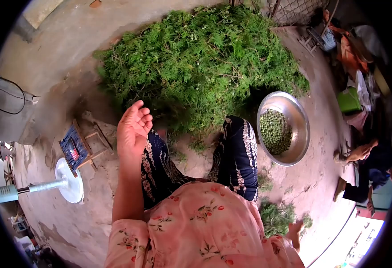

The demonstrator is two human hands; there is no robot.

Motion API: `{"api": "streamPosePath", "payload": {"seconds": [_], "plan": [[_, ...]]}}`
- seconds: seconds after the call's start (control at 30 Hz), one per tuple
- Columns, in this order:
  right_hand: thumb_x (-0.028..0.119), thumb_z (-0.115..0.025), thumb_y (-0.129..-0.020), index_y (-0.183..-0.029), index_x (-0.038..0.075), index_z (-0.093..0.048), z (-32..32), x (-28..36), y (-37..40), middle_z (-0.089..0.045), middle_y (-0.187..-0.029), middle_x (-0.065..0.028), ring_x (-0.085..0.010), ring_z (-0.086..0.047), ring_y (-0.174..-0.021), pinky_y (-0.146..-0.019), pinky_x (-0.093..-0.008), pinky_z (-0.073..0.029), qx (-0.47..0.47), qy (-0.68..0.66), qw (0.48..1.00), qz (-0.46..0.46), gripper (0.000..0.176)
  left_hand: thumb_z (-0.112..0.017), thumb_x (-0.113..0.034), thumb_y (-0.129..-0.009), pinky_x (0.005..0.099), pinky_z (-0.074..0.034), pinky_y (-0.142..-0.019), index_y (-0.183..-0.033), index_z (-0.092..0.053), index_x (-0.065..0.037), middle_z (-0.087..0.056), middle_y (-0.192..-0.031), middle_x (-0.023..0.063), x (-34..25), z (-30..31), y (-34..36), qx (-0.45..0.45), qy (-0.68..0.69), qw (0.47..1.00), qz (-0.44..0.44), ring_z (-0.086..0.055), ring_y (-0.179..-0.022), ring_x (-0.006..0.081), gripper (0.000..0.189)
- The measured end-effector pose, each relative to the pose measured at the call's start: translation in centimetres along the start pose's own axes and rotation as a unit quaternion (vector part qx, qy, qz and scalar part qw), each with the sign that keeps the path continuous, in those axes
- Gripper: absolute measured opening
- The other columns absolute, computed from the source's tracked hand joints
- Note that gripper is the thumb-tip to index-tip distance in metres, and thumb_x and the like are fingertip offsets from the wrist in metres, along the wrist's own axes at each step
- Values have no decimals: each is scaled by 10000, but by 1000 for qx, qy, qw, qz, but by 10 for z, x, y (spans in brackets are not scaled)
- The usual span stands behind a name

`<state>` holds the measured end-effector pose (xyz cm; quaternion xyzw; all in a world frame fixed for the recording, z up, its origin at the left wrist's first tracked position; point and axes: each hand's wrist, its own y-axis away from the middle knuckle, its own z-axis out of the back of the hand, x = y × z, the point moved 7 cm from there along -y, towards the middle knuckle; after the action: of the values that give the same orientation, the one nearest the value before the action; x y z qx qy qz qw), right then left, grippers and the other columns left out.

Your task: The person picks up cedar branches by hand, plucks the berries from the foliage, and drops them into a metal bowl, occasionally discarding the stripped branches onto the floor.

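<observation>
My left hand (135, 123) is raised above my knee, palm up, with loosely curled fingers and nothing in it. A large heap of green leafy branches (196, 62) lies on the floor in front of my knees. On the right, a steel bowl (300, 120) holds small round green pieces (275, 131). My right hand (295, 229) is low at my right side, beside a smaller pile of green sprigs (275, 218); its fingers are too small and unclear to tell whether they hold anything.
At the left are a small wooden-framed stool (73, 145) and a stand with a round white base (69, 181). Another person's hand (362, 152) shows at the right edge. A green container (349, 100) and bags are at the upper right.
</observation>
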<state>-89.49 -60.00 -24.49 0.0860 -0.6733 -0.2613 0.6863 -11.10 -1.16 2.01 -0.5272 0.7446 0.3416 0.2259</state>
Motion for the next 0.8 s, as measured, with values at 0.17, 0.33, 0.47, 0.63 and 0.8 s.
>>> {"api": "streamPosePath", "payload": {"seconds": [0.17, 0.33, 0.47, 0.63, 0.8], "plan": [[156, -569, -817, -829, 86, -569, -322, 93, 190, -544, -694, -23, -153, -544, -651, -620, -305, -488, 272, 75, 954, 106, 71, -582, -263, -870, 237, -435, -597, -924, -598, -95, -577, -734, -20, -17, 12, -40, -65, 88, 994, -14, -520, -657, 103, 177], [112, -553, -851, -1011, -16, -582, -540, 124, 318, -594, -783, -85, -154, -582, -660, -554, -272, -503, 388, 148, 903, 113, 206, -561, -253, -882, 231, -435, -566, -883, -598, -102, -573, -702, -38, -17, 0, -96, -79, 141, 987, 2, -522, -623, 91, 156], [104, -536, -856, -1063, -40, -569, -662, 107, 429, -616, -883, -115, -166, -620, -721, -601, -259, -530, 544, 244, 792, 134, 254, -577, -242, -873, 233, -427, -558, -854, -594, -90, -566, -711, -21, -11, -15, -144, -76, 171, 982, -6, -511, -628, 106, 153], [110, -598, -761, -945, 37, -652, -786, 58, 470, -628, -763, -70, -165, -616, -696, -605, -297, -491, 570, 385, 658, 306, 204, -520, -245, -908, 234, -425, -579, -898, -583, -96, -553, -715, -44, 11, -12, -180, -98, 154, 983, 13, -503, -637, 84, 162], [106, -581, -768, -988, 162, -659, -876, 25, 473, -587, -1073, -161, -326, -571, -946, -796, -384, -470, 457, 425, 540, 565, 239, -483, -244, -927, 232, -426, -591, -979, -553, -94, -537, -752, -36, 29, -11, -184, -124, 121, 984, 51, -491, -654, 87, 174]]}}
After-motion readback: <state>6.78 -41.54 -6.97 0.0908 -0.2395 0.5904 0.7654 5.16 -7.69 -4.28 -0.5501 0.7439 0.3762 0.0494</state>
